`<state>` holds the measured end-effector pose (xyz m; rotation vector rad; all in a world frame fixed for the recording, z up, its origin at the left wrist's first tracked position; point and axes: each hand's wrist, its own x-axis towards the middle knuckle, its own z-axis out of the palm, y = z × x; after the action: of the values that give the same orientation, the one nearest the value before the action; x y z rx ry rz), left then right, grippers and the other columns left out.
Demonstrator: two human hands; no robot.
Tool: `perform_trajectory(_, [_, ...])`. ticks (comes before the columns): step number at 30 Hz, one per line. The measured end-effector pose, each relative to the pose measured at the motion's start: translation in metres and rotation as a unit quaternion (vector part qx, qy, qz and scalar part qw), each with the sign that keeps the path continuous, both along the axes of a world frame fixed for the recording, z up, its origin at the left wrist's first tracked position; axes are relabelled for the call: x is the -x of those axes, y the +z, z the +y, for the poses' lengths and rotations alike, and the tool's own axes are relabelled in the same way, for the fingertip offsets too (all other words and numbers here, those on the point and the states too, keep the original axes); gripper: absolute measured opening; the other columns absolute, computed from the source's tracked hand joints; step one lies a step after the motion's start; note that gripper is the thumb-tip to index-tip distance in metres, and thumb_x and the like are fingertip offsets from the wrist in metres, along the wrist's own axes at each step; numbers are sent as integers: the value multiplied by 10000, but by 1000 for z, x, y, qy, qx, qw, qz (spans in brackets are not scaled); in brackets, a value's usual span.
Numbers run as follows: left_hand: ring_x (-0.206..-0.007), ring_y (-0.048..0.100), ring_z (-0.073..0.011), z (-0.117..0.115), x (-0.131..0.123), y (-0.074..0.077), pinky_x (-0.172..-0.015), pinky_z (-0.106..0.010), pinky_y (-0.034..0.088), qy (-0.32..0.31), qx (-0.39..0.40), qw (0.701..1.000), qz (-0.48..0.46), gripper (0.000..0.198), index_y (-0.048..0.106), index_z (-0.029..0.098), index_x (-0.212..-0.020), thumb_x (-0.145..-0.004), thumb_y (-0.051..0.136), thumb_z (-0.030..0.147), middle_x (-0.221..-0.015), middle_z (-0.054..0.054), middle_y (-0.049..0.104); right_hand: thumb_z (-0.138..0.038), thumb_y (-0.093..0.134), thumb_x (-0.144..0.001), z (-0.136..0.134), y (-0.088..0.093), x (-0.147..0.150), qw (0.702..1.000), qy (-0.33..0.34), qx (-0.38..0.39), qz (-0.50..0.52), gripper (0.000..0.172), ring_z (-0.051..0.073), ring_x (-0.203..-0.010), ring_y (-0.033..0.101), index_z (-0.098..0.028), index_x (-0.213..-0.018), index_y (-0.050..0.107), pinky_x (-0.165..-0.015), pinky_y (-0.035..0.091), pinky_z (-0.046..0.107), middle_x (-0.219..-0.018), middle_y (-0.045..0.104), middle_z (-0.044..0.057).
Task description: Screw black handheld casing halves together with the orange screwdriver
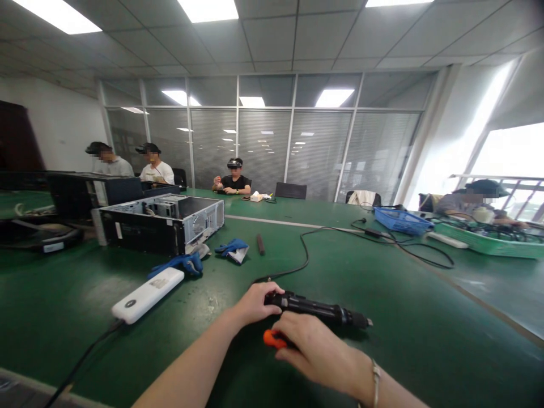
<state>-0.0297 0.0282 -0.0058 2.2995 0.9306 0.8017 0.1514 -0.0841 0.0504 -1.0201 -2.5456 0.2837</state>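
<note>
Black cylindrical electric screwdriver [323,310] lies along the green table [403,351], tip pointing right. Left hand [255,303] clamps its corded rear; right hand [317,351] has its fingers closed on an orange piece [271,339].

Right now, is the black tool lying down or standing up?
Lying down. The black tool lies sideways along the green table, tip pointing right; the left hand grips its back end.
</note>
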Motion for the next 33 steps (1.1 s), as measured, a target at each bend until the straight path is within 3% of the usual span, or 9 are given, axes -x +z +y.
perform_trajectory(2, [-958,634,-203,-1,-1,-1,-868,-265,453,-5,1,1000,-9,365,665,195,-1078,-717,714,185,-1049,-25,696,-296,581,-875,9,4,-10,988,-57,-44,138,202,159,-748,607,-224,-1063,570,-692,506,259,-858,625,14])
perform_trajectory(5, [-1014,627,-208,-2,-4,-2,-923,-280,437,-8,4,1000,-11,389,659,215,-1129,-744,716,215,-1107,-22,692,-312,510,-914,22,-1,-29,914,-174,-132,343,370,134,-639,593,-216,-1264,440,-594,521,251,-846,610,22])
perform_trajectory(7, [-1057,615,-210,-2,-7,-2,-964,-291,417,-19,0,1000,-13,415,644,228,-1174,-765,708,224,-1159,-24,678,-309,511,-914,28,-12,-38,872,-224,-180,395,462,134,-629,594,-210,-1345,375,-593,538,270,-909,613,49])
perform_trajectory(8, [-1075,609,-210,-2,-8,-2,-981,-295,408,-27,-3,1000,-12,421,633,233,-1196,-780,697,229,-1181,-26,669,-302,513,-913,30,-18,-42,867,-233,-195,395,472,137,-641,599,-213,-1355,374,-603,545,282,-940,612,62])
perform_trajectory(12, [-1111,592,-211,-3,-11,-2,-1010,-306,392,-39,-10,999,-1,429,599,236,-1249,-825,658,251,-1232,-32,642,-270,492,-924,34,-33,-45,880,-216,-224,358,420,164,-754,622,-235,-1336,414,-673,565,310,-983,603,76])
perform_trajectory(20, [-1127,587,-216,-3,-12,0,-1028,-314,387,-31,-9,999,12,428,606,251,-1242,-817,654,229,-1244,-21,635,-185,458,-935,34,-30,-36,901,-143,-280,300,417,182,-921,608,-252,-1342,397,-800,548,323,-1060,581,82])
perform_trajectory(29, [-1120,583,-230,-6,-13,3,-1023,-335,394,-35,-8,999,16,421,605,250,-1242,-823,640,247,-1227,-17,645,-155,512,-908,28,-24,-27,922,-98,-308,215,493,208,-937,602,-265,-1379,416,-784,555,360,-1083,571,108])
perform_trajectory(33, [-1096,594,-230,-7,-12,3,-1005,-323,405,-31,-12,999,11,396,617,243,-1227,-832,636,259,-1210,-22,653,-118,496,-908,29,-31,-24,915,-90,-321,226,534,199,-925,615,-295,-1402,391,-769,562,339,-1072,575,98])
